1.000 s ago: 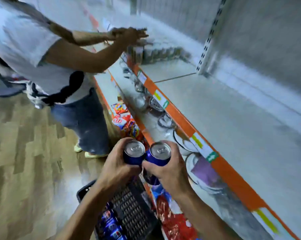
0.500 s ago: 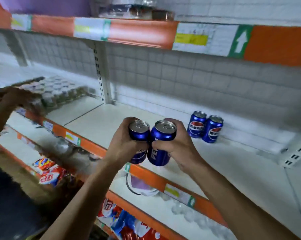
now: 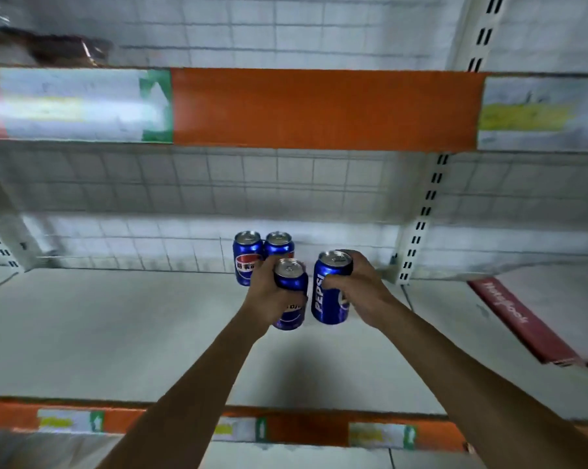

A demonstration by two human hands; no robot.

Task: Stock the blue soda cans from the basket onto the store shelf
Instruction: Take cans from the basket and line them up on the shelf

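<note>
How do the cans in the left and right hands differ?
The left hand wraps the left-hand can round its middle, hiding most of its label; the right hand holds the right-hand can nearer its top, so PEPSI shows down its side. The left-hand can overlaps the shelved pair; the right-hand can does not. Both are blue with silver tops.

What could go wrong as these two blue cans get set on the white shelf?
1. The left hand holds its blue aluminium soda can in front of the two blue soda cans standing at the back; pushing forward might topple them.
2. The right hand grips the blue PEPSI-lettered can by its upper half, close beside the other held can; they may knock together over the white metal shelf.
</note>
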